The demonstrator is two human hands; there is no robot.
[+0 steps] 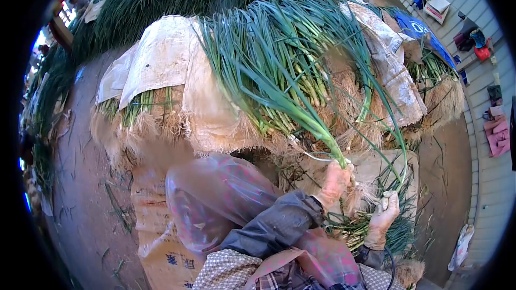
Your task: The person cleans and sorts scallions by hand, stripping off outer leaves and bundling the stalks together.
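Observation:
My left hand (334,185) is closed around the pale root end of a small bunch of green onions (309,121). Their long leaves stretch up and away over the large heap of green onions (258,59). To its right, my right hand (384,214) pinches the lower end of a thin green onion stalk (403,164), which arches upward. Stringy roots (355,196) hang beneath the left hand. Below both hands lies a pile of green trimmings and stalks (344,228), partly hidden by my right arm.
Pale woven sacks (161,48) cover parts of the heap, and a blue sack (424,35) lies at the right. A brown printed sack (161,225) spreads on the floor beside my knee (215,193). More green onions (140,11) line the back. Belongings hang along the corrugated wall (494,193).

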